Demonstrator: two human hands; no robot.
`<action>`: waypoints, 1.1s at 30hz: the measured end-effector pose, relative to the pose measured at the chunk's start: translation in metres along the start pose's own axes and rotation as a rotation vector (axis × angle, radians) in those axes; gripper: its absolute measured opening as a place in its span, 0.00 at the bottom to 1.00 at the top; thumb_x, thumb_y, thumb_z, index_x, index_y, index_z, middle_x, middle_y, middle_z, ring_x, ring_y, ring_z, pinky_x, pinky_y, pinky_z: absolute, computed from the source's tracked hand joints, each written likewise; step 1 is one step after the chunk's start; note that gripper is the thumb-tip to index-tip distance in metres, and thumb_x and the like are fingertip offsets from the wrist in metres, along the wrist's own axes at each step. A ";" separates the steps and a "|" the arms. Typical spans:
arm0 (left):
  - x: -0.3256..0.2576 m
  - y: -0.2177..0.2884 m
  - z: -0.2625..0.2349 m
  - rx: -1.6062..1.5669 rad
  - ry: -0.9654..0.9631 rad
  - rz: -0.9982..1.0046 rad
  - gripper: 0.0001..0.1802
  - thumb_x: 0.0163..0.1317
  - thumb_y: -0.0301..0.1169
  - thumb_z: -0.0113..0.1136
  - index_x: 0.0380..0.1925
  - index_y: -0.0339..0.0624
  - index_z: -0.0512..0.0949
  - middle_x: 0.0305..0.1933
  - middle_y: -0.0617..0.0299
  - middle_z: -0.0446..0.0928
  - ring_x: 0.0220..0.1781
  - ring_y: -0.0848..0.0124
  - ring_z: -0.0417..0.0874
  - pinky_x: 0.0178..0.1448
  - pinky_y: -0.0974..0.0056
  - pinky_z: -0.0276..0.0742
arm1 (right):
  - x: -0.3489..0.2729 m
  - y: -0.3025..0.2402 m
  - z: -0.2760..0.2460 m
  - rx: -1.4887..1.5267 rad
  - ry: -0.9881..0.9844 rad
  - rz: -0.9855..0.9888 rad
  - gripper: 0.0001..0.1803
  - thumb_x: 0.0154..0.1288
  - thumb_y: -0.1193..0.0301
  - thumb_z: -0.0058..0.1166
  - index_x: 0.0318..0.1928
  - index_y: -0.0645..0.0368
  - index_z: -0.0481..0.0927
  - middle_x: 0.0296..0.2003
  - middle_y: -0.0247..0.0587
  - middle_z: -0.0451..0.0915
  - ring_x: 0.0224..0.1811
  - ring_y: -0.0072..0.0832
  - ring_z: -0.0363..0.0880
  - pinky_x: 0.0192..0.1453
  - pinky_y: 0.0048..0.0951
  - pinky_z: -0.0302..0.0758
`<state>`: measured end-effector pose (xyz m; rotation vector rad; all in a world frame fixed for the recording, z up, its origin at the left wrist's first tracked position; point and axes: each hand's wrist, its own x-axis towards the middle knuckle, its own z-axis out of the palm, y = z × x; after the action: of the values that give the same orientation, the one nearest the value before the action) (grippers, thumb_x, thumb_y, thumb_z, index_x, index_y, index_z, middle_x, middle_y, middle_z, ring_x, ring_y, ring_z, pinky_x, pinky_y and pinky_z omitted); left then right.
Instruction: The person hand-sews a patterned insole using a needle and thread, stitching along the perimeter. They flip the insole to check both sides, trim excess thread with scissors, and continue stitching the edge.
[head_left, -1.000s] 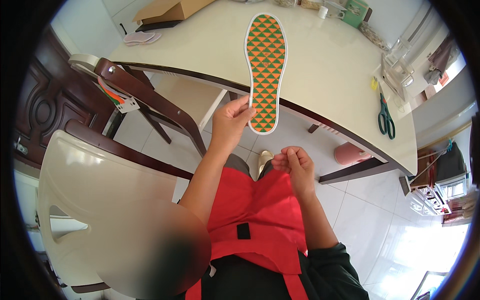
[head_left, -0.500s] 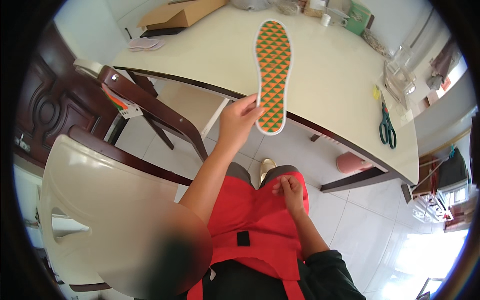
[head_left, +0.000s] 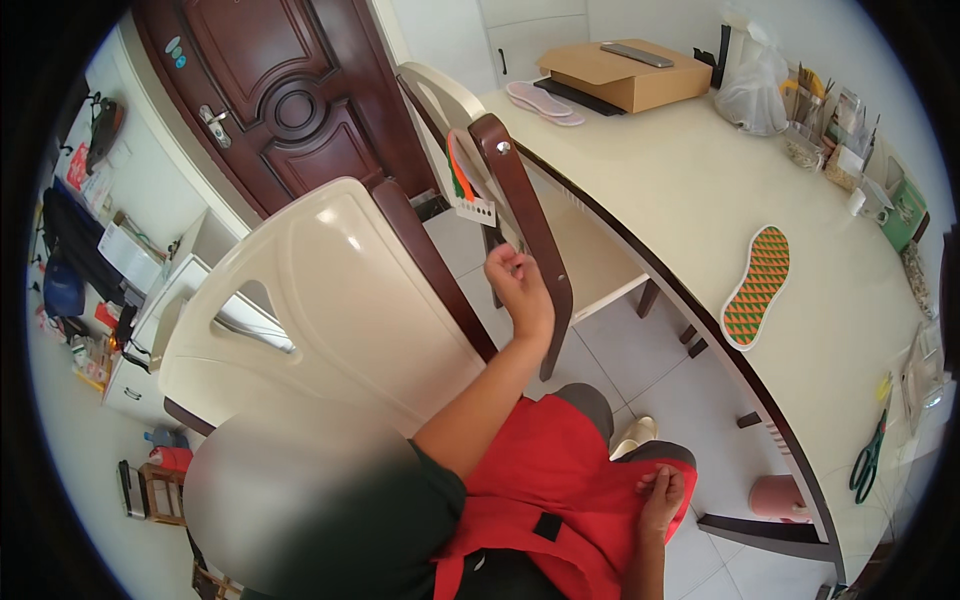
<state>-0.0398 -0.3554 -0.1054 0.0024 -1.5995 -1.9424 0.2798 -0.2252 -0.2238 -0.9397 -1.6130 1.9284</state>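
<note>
The left hand is raised beside the dark wooden rail of a chair, its fingers curled in; whether they pinch anything cannot be told. Just above the fingers, a white punched card with orange and green threads hangs at the rail; contact is unclear. The right hand is at the lap over the red apron, fingers loosely bent toward the thumb, its grip unclear too.

The hand space on the left is narrow, pinched between that rail and the cream chair back. Further right, the dark rim of the table curves past, and the insole lies flat on the top by this edge, well apart from both hands. Wide cream surface stretches between it and the cardboard box; scissors lie nearer the right corner.

The insole is patterned in orange and green triangles inside a white border, waisted, round at both ends. Its long axis slants from the near edge inward and rightward, one end at the rim, the other toward the far side.
</note>
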 end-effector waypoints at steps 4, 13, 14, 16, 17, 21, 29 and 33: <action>0.054 -0.051 0.025 0.243 0.183 -0.259 0.25 0.58 0.24 0.53 0.55 0.32 0.61 0.52 0.48 0.67 0.51 0.60 0.71 0.58 0.60 0.68 | 0.007 0.010 -0.001 -0.057 -0.032 -0.088 0.10 0.73 0.68 0.41 0.38 0.60 0.73 0.23 0.33 0.74 0.21 0.17 0.71 0.27 0.19 0.72; 0.152 -0.060 0.025 0.792 0.244 -0.129 0.42 0.56 0.36 0.63 0.62 0.27 0.52 0.58 0.38 0.64 0.61 0.46 0.66 0.64 0.49 0.64 | 0.006 0.003 0.001 -0.107 0.004 -0.042 0.09 0.72 0.72 0.42 0.38 0.63 0.74 0.21 0.34 0.74 0.20 0.17 0.71 0.26 0.19 0.72; 0.165 -0.052 0.033 0.780 0.231 -0.124 0.42 0.56 0.37 0.63 0.62 0.27 0.52 0.58 0.38 0.64 0.61 0.47 0.67 0.63 0.49 0.65 | 0.007 0.003 0.000 -0.122 0.014 -0.038 0.08 0.71 0.73 0.42 0.38 0.63 0.74 0.21 0.34 0.75 0.20 0.17 0.71 0.26 0.19 0.72; 0.191 -0.035 0.039 0.752 0.189 -0.097 0.41 0.55 0.38 0.63 0.61 0.27 0.53 0.58 0.38 0.64 0.60 0.48 0.67 0.62 0.49 0.66 | 0.008 0.004 0.001 -0.145 0.022 -0.029 0.08 0.71 0.73 0.42 0.38 0.63 0.74 0.21 0.34 0.75 0.20 0.18 0.72 0.25 0.20 0.72; 0.205 -0.032 0.031 0.714 0.132 -0.070 0.40 0.55 0.37 0.63 0.60 0.26 0.54 0.58 0.37 0.64 0.60 0.48 0.67 0.61 0.50 0.66 | 0.008 0.003 0.002 -0.150 0.010 -0.025 0.08 0.71 0.74 0.42 0.38 0.63 0.74 0.21 0.34 0.75 0.20 0.18 0.72 0.25 0.20 0.72; 0.231 -0.046 0.009 0.364 -0.288 -0.061 0.36 0.55 0.35 0.62 0.57 0.26 0.57 0.56 0.37 0.65 0.59 0.49 0.67 0.61 0.50 0.66 | 0.015 0.002 0.004 -0.221 -0.033 -0.064 0.07 0.70 0.74 0.42 0.39 0.63 0.74 0.21 0.35 0.75 0.20 0.19 0.73 0.25 0.21 0.72; 0.218 -0.102 -0.004 0.382 -0.245 -0.111 0.28 0.55 0.30 0.61 0.51 0.25 0.62 0.53 0.37 0.66 0.58 0.51 0.67 0.60 0.52 0.65 | 0.021 0.004 0.001 -0.342 -0.045 -0.114 0.07 0.70 0.74 0.42 0.38 0.63 0.74 0.20 0.36 0.73 0.19 0.19 0.71 0.26 0.22 0.71; 0.198 -0.131 -0.017 0.581 0.191 -0.100 0.24 0.54 0.27 0.60 0.48 0.25 0.65 0.51 0.36 0.67 0.57 0.52 0.67 0.59 0.53 0.65 | 0.022 0.004 0.008 -0.299 -0.018 -0.102 0.07 0.70 0.74 0.42 0.37 0.62 0.74 0.19 0.35 0.73 0.19 0.20 0.72 0.26 0.22 0.71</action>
<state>-0.2529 -0.4496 -0.1526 0.4947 -1.9963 -1.4281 0.2591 -0.2156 -0.2320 -0.9338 -1.9567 1.6616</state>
